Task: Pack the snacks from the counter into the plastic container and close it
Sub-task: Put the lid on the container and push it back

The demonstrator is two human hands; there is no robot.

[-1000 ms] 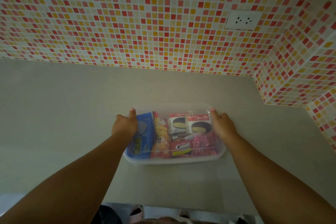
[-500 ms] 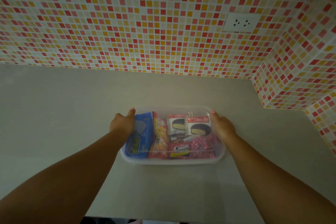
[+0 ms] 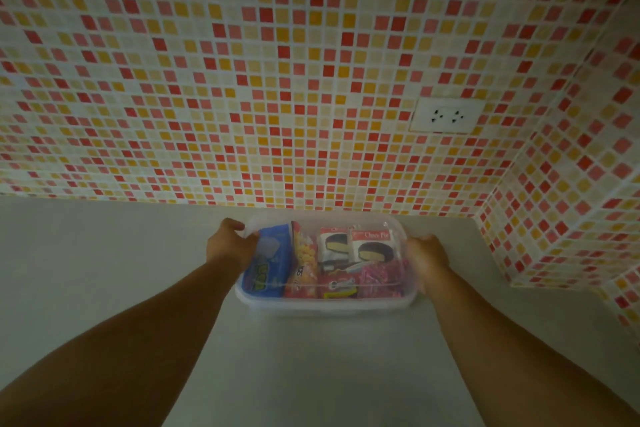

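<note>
Holding: the plastic container (image 3: 325,305) is gripped at both short ends, lid seated on top.
Left hand (image 3: 230,246): curled over the far left corner of the lid.
Right hand (image 3: 424,256): clasped on the right end, blurred.
Container place: on the grey counter (image 3: 104,270), close to the tiled wall (image 3: 277,97).
Contents: blue packet (image 3: 268,260) at left, yellow snack bag (image 3: 304,260) beside it, two Choco Pie packs (image 3: 374,246) far right, red Cream-O pack (image 3: 341,286) and pink packet (image 3: 379,277) near.
Wall: a socket (image 3: 446,115) is seen at right.
</note>
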